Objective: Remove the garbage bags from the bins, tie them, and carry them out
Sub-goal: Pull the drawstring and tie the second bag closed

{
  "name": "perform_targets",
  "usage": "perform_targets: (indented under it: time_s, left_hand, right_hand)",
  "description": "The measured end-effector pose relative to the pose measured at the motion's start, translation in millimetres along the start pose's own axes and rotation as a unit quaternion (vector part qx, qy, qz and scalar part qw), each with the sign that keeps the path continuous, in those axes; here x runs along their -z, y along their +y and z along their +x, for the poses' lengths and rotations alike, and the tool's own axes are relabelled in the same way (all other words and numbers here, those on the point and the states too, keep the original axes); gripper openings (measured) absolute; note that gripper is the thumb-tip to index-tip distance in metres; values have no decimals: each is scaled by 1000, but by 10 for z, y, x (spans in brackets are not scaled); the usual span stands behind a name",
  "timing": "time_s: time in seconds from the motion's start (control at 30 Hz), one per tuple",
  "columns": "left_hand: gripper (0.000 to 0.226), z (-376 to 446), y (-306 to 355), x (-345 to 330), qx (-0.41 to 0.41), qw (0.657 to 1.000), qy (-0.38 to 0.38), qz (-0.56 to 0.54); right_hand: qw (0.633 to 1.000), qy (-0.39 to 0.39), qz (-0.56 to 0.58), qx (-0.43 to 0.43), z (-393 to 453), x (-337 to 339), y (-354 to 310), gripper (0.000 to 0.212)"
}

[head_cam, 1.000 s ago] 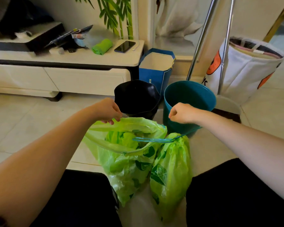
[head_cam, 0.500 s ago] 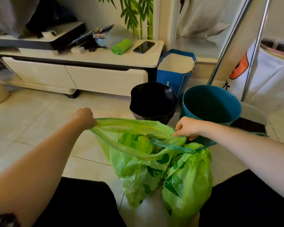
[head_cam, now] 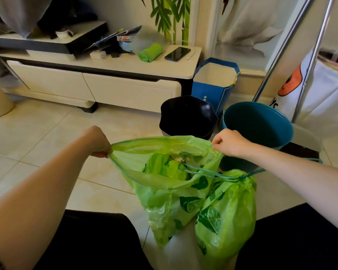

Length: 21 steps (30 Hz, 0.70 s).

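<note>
An open green garbage bag (head_cam: pixel 164 201) with dark leaf prints hangs just in front of the black bin (head_cam: pixel 187 115), its mouth stretched wide. A second green bag (head_cam: pixel 226 217), drawstring cinched shut, sits touching its right side. The teal bin (head_cam: pixel 258 123) stands right of the black bin.

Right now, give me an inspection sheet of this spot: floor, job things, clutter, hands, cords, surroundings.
Surface: tiled floor, bare where visible.
Job's things: open green bag held wide at its rim; tied green bag beside it; black bin and teal bin unlined.
Clutter: roll of bags and phone on the cabinet; blue paper bag.
Hands: left hand and right hand each grip the open bag's rim.
Cables: drawstring loops from the tied bag.
Surroundings: metal poles, white hamper.
</note>
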<state>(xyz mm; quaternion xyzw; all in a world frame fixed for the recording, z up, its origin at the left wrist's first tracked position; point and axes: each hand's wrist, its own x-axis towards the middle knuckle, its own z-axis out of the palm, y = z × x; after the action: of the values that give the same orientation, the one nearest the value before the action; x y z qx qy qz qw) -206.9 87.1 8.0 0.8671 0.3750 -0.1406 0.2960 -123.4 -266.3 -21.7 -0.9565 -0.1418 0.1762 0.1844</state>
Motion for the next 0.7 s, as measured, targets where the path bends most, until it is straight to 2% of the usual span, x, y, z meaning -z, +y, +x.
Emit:
perform_targets:
  time_s: [0.13,0.2,0.3,0.4,0.53,0.7]
  left_hand:
    - [18,-83,-5,50,-2,1000,-7,-19]
    - [8,-114,-9,67,-22,999,4,-32]
    - [7,-154,-27,92,-53,997,28,-41]
    - [7,-197,-16,118,-77,993,18,-82]
    - [5,-299,80,140,-113,984,-8,-135]
    - [13,-391,283,166,-185,958,-6,-220]
  right_hand:
    - [999,28,34,-8,-53,54,-31,17]
    - [997,41,58,-5,-81,91,-75,21]
    - [991,62,121,-5,-113,147,-115,15]
    - [976,69,207,-16,-146,200,-126,12]
    - [958,110,264,-10,-194,326,-176,10]
    - [925,138,355,23,-307,487,-304,10]
